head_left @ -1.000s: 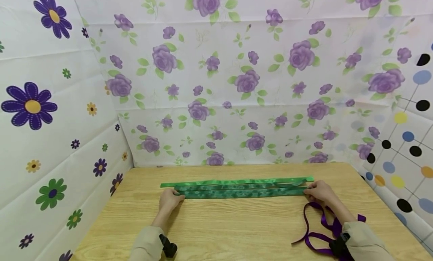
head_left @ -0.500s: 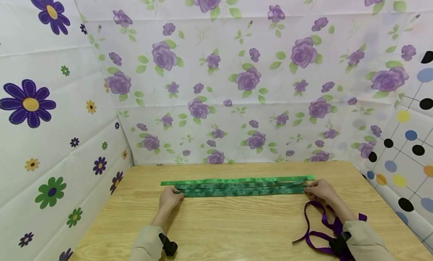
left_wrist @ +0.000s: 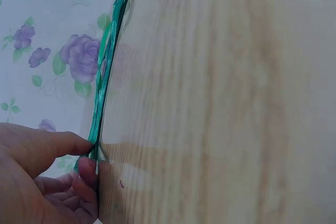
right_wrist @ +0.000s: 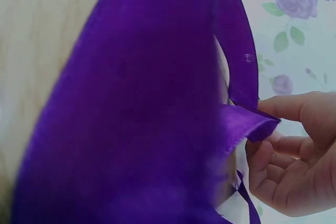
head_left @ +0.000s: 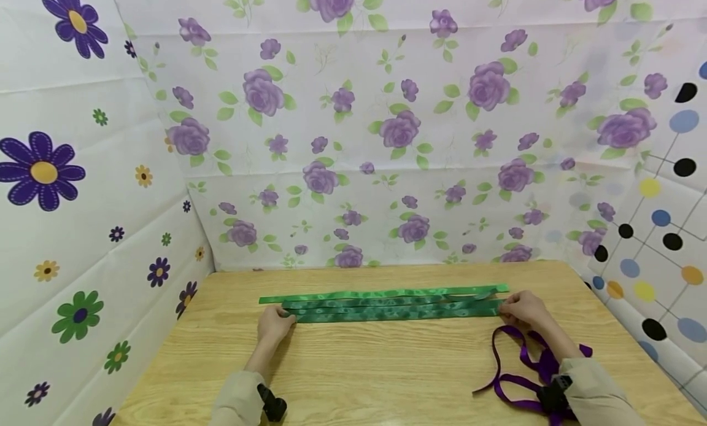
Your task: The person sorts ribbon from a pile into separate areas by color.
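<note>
In the head view a dark green satin ribbon [head_left: 386, 313] lies across the table in parallel strands laid close together. My left hand [head_left: 274, 325] pinches its left end between thumb and fingers. The left wrist view shows that hand [left_wrist: 42, 171] with the green strands [left_wrist: 98, 114] at its fingertips. At the ribbon's right end, my right hand [head_left: 525, 309] pinches the end nearest me. A brighter green ribbon [head_left: 386, 293] runs just behind the dark one. In the right wrist view a purple ribbon [right_wrist: 147, 98] close to the camera hides much of the right hand's [right_wrist: 299, 156] work.
A loosely looped purple ribbon [head_left: 519, 383] lies under and beside the right forearm. The wooden table [head_left: 375, 371] ends at a white flowered curtain [head_left: 364, 217] behind, with patterned cloth on both sides.
My right hand has shifted slightly to the right, and the dark green end it pinches spreads flatter. The left hand stays at its end. The head view has tilted a little.
</note>
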A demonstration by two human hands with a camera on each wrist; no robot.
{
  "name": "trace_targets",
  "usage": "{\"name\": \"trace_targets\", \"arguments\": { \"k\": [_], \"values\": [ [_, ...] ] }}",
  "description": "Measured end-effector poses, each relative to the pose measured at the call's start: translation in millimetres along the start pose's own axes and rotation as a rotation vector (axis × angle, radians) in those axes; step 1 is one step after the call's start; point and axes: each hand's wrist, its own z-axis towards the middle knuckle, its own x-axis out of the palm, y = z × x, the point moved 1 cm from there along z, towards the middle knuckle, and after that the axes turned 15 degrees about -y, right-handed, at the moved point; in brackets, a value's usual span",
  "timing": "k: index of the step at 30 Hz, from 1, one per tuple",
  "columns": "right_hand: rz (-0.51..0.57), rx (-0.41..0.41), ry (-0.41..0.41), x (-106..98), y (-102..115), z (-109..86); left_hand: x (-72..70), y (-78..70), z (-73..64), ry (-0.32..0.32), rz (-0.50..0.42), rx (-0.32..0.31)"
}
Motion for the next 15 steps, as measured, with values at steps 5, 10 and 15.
{"name": "trace_targets", "arguments": {
  "k": [5,10,15],
  "values": [
    [0.076,-0.003,-0.011,-4,2,-3.9,-4.0,3.4,-0.2,-0.029,-0.009,0.004],
    [0.035,-0.039,-0.024,-6,4,-7.6,-9.3,6.2,-0.1,-0.032,-0.008,0.015],
    [-0.029,-0.103,-0.018,-9,8,-11.6,-13.7,5.2,-1.6,-0.021,-0.011,0.108]
  ]
}}
